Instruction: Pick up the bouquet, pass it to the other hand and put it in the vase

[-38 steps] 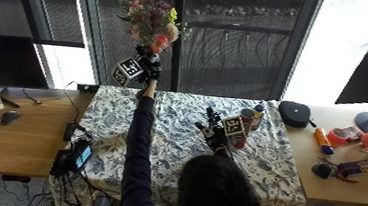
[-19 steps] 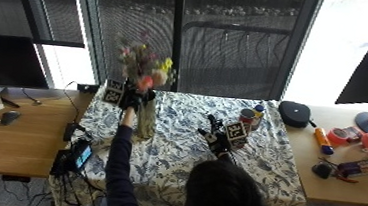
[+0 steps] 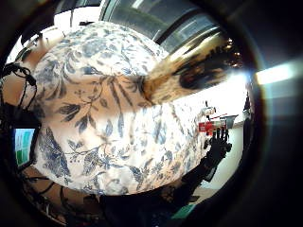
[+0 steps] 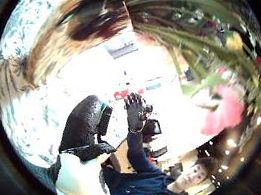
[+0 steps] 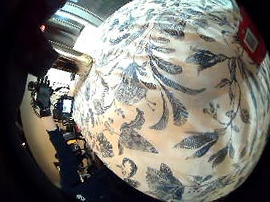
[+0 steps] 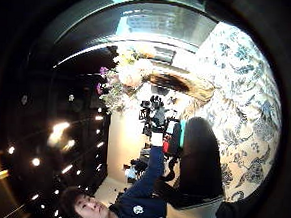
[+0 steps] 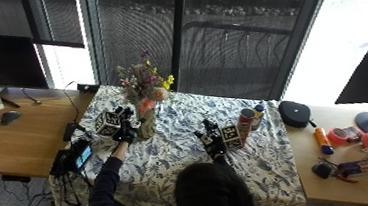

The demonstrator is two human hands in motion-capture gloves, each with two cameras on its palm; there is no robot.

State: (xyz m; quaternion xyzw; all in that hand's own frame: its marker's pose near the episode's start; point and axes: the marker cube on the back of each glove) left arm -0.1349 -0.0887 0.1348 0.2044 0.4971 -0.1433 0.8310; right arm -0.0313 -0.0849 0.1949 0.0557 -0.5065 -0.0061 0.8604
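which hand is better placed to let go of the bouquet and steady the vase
Left, probably. The left hand is right beside the vase, where the bouquet stands upright. The right hand is over the floral tablecloth, well apart from the vase.

From the outside view I see the person's dark-haired head (image 7: 218,195) at the lower edge. Both arms wear long dark navy sleeves; the left sleeve (image 7: 105,181) runs up to the wrist. The left hand (image 7: 125,127) is in a black glove, and so is the right hand (image 7: 211,138). I note the gloves cover the fingers fully. In the right thumb side palm view the navy top (image 6: 141,209) carries a small pale round emblem on the chest. In the left thumb side palm view a black gloved hand (image 4: 135,111) shows at the end of a navy sleeve (image 4: 136,153), and the same top has a small pale mark.
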